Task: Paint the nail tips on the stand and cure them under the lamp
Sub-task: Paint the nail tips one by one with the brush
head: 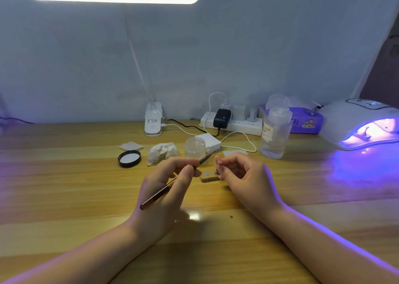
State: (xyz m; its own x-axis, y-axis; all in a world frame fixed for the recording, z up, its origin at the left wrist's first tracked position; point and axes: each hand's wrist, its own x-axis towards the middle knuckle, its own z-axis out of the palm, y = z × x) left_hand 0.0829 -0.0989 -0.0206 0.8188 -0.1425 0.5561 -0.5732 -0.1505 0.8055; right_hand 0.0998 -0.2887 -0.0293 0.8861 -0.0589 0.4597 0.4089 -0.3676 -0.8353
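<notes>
We have a single wide-angle view, worn at head height, facing forward and down over the wooden bench. It sits close: both forearms enter from the lower corners of the frame and meet near the centre. The back wall fills the upper half, and straight edges bow toward the frame's borders. With only one camera, no second view overlaps.

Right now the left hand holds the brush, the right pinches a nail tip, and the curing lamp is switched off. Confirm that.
Not quite: the curing lamp is lit, glowing violet in the head view. The left hand does hold the brush, and the right hand pinches a nail tip.
</notes>
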